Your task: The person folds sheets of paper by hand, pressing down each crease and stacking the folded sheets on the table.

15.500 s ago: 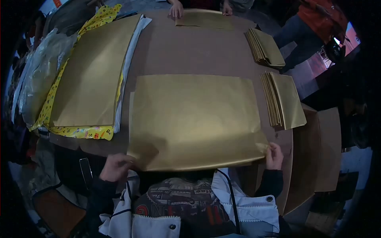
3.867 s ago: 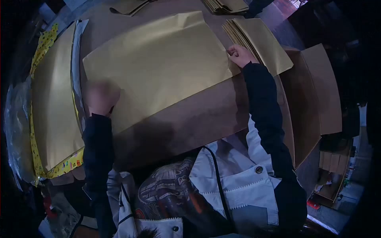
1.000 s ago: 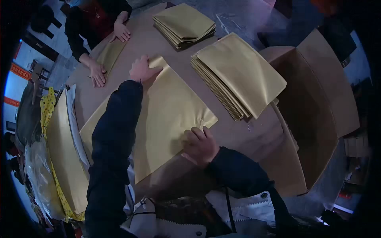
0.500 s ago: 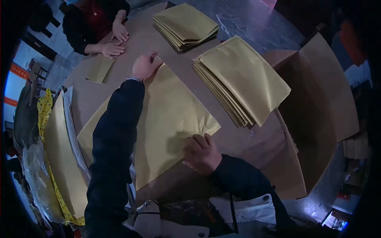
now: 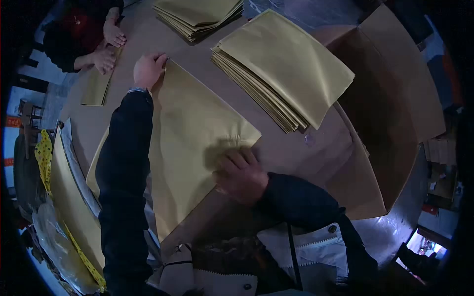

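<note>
A large sheet of gold paper (image 5: 182,128) lies on the brown table surface, with small creases near its right corner. My left hand (image 5: 149,70) is at the sheet's far corner, thumb and fingers closed on its edge. My left forearm crosses over the paper and hides part of it. Over the near right edge, my right hand (image 5: 242,175) rests with fingers loosely bent and a shadow beneath them; whether the fingertips press on the paper is hard to tell. A thick stack of folded gold paper (image 5: 296,64) sits to the right of the sheet.
Another gold stack (image 5: 200,15) lies at the far side. Across the table, a person's hands (image 5: 106,54) press on a narrow folded gold piece (image 5: 96,89). An open cardboard box (image 5: 410,89) stands at the right. Clear plastic (image 5: 59,246) and yellow patterned cloth (image 5: 44,153) lie at the left.
The view has shifted, so most things appear further left and higher. My right hand has slid back from the creased corner along the near edge. My left hand stays at the far corner.
</note>
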A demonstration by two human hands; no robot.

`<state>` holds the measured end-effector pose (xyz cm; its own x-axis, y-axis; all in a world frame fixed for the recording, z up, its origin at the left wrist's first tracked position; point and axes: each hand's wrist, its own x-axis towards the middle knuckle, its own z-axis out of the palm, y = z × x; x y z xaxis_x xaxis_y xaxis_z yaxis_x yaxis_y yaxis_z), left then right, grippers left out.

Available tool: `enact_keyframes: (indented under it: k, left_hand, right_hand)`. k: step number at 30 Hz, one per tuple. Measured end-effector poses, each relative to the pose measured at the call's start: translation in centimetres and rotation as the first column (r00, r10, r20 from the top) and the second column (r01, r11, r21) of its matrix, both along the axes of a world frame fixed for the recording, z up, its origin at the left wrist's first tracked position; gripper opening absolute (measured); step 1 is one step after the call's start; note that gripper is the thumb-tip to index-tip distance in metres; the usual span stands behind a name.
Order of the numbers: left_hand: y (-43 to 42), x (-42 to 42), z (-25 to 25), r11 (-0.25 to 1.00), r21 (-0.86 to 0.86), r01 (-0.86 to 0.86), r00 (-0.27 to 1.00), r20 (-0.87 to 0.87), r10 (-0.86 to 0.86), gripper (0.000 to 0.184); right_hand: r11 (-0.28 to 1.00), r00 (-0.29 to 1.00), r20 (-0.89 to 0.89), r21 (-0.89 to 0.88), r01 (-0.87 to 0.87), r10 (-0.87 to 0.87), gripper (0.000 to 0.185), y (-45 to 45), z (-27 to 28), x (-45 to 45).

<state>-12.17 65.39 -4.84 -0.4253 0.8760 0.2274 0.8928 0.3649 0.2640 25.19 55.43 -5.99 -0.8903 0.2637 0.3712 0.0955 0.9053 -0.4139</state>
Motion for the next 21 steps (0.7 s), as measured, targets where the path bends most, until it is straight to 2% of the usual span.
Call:
enact_keyframes:
  k: [2, 3, 10, 13, 15, 16, 18, 21]
  left_hand:
    - [0.1, -0.5, -0.3, 0.999, 0.046, -0.003, 1.000, -0.002, 0.003, 0.031]
    - [0.1, -0.5, -0.1, 0.999, 0.013, -0.046, 0.986, 0.158, 0.043, 0.031]
    - [0.2, -0.6, -0.1, 0.999, 0.023, -0.047, 0.993, 0.114, 0.044, 0.031]
    - [0.1, -0.7, -0.1, 1.000, 0.025, 0.004, 0.992, 0.124, -0.008, 0.031]
    - [0.2, -1.0, -0.8, 0.996, 0.087, 0.017, 1.000, 0.018, -0.018, 0.031]
    - [0.2, -1.2, -1.0, 0.996, 0.088, 0.017, 1.000, 0.018, -0.019, 0.031]
    - [0.5, -1.8, -1.4, 0.994, 0.052, 0.098, 0.995, -0.016, -0.098, 0.031]
    - [0.4, -2.1, -1.6, 0.997, -0.001, 0.076, 0.996, 0.048, -0.075, 0.031]
  right_hand:
    - [1.000, 1.000, 0.010, -0.010, 0.000, 0.000, 0.034, -0.1, 0.0, 0.0]
    - [1.000, 1.000, 0.005, 0.003, 0.011, -0.011, 0.034, -0.2, 0.0, 0.0]
    - [0.999, 0.999, 0.026, 0.013, 0.035, -0.035, 0.036, -0.2, -0.1, 0.0]
    - [1.000, 0.999, 0.014, 0.001, 0.031, -0.031, 0.037, -0.2, -0.4, 0.1]
    - [1.000, 0.999, 0.027, 0.003, 0.029, -0.029, 0.037, -0.1, -0.4, 0.1]
    - [1.000, 0.999, 0.041, 0.003, 0.028, -0.028, 0.038, -0.1, -0.3, 0.2]
    - [0.999, 0.998, 0.042, 0.015, 0.035, -0.035, 0.037, -0.1, -0.4, 0.1]
    - [0.999, 0.999, 0.028, 0.023, 0.035, -0.035, 0.035, -0.1, -0.7, -0.1]
